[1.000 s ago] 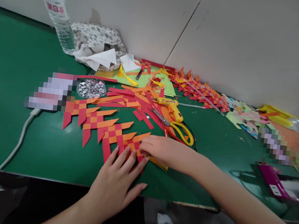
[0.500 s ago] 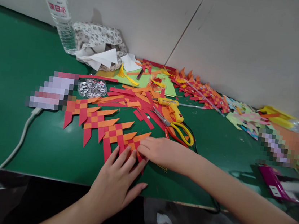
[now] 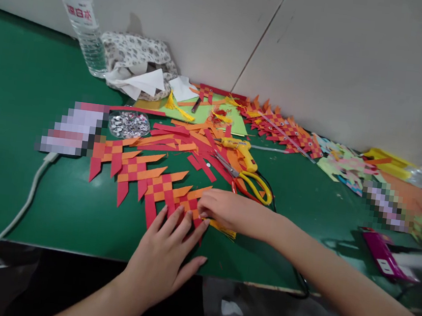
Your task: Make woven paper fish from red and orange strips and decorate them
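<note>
The woven paper fish (image 3: 191, 204), probably light, easily creased and best held by its checkered body, lay on the counter (image 3: 73, 213) under the spread left hand (image 3: 163, 249), any grip by the curled right hand (image 3: 227, 211) hidden.

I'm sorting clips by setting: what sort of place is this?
Likely a craft workspace: woven paper pieces, a yellow glue gun and scissors lie on a green table.

The left hand (image 3: 163, 252) is palm down at the near edge of the desk (image 3: 74, 208), fingers (image 3: 173, 220) spread forward, thumb (image 3: 187, 274) apart. The right hand (image 3: 229, 212), farther in from that edge, is curled, its fingertips hidden.
</note>
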Demonstrator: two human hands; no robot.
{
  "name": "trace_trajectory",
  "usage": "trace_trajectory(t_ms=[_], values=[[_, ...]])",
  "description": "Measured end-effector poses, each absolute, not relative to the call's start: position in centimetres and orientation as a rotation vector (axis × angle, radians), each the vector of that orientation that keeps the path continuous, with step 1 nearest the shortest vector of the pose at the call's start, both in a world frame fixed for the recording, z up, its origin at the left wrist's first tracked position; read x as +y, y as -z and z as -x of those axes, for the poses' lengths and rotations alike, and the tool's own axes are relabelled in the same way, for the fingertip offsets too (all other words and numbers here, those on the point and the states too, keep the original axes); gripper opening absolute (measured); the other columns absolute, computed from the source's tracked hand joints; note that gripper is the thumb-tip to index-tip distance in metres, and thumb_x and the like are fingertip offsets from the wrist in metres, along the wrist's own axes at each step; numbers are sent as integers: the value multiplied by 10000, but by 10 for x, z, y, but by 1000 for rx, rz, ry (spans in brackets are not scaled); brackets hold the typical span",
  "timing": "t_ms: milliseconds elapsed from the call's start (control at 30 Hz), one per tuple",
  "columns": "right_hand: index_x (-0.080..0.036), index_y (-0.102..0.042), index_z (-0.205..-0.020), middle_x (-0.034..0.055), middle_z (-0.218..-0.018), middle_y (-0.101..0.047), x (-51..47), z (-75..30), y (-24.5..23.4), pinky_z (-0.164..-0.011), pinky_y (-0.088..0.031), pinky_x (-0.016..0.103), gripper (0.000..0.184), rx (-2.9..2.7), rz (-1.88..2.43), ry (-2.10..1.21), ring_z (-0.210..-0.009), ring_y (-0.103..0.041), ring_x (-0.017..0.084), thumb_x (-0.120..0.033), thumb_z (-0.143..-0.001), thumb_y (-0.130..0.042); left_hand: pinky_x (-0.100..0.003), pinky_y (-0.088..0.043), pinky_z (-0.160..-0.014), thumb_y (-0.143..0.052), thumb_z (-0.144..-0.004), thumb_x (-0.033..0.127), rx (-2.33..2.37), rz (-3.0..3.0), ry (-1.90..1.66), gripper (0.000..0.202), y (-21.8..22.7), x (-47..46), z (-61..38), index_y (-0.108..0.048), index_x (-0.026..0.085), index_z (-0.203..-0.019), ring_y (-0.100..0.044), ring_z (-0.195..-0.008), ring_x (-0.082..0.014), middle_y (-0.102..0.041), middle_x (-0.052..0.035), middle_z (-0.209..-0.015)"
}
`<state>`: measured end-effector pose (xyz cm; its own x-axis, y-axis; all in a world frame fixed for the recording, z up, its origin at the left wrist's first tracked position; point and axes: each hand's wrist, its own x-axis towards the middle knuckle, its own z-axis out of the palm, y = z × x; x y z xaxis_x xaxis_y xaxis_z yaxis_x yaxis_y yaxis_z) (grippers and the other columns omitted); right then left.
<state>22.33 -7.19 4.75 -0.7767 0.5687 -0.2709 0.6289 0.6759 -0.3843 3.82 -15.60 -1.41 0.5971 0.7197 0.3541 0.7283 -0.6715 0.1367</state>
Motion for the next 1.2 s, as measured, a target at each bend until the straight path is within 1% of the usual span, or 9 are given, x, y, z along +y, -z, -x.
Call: trace_trajectory(t_ms=[100,200,367,500,667,833,967,1200], values=[[-152,-575,-856,34,-835,-590,-68,-222,-51,-686,-424,255,130,2765,-882,730,-802,-545,155,-131,-894,-452,-463,-363,-958,-373,-905,521,-1263,2791,603,514,14,-156,-38,-480,261,-1336,-519,-1146,-294,-623,-82,-1197],[-156,-580,-838,30,-819,-586,-66,-220,-54,-680,-417,254,156,2782,-781,709,-791,-534,155,-141,-902,-438,-468,-360,-963,-378,-902,521,-1271,2796,604,506,15,-156,-38,-501,262,-1318,-518,-1147,-298,-624,-86,-1193],[-162,-571,-810,14,-806,-587,-65,-217,-60,-649,-405,239,181,2740,-806,725,-751,-531,140,-131,-907,-423,-466,-371,-953,-373,-903,520,-1264,2796,597,503,14,-155,-39,-503,263,-1316,-523,-1145,-298,-624,-90,-1197],[-157,-577,-823,24,-824,-600,-66,-214,-60,-663,-412,251,178,2751,-758,633,-772,-548,150,-108,-902,-426,-467,-378,-947,-364,-904,523,-1266,2790,590,499,13,-155,-39,-521,262,-1300,-527,-1142,-298,-626,-94,-1195],[-133,-582,-876,54,-886,-627,-69,-212,-56,-722,-440,274,168,2759,-712,490,-844,-573,169,-62,-892,-430,-475,-372,-954,-362,-905,522,-1269,2804,579,499,13,-154,-39,-522,260,-1299,-520,-1150,-303,-622,-94,-1201],[-120,-570,-920,73,-925,-627,-74,-214,-49,-744,-453,290,160,2771,-750,405,-882,-584,184,-50,-885,-430,-471,-367,-960,-361,-907,520,-1262,2802,591,505,13,-155,-38,-511,255,-1309,-520,-1148,-300,-625,-90,-1192],[-119,-557,-931,78,-940,-621,-74,-218,-45,-742,-455,289,154,2789,-771,437,-901,-578,190,-38,-862,-446,-474,-364,-960,-367,-907,515,-1263,2805,593,507,13,-155,-38,-504,249,-1316,-518,-1146,-303,-620,-96,-1194],[-119,-543,-903,86,-895,-601,-75,-218,-41,-723,-447,299,173,2801,-804,486,-885,-559,200,-2,-805,-463,-475,-361,-967,-366,-909,508,-1264,2809,589,509,14,-155,-39,-491,248,-1328,-509,-1154,-303,-612,-95,-1204]])
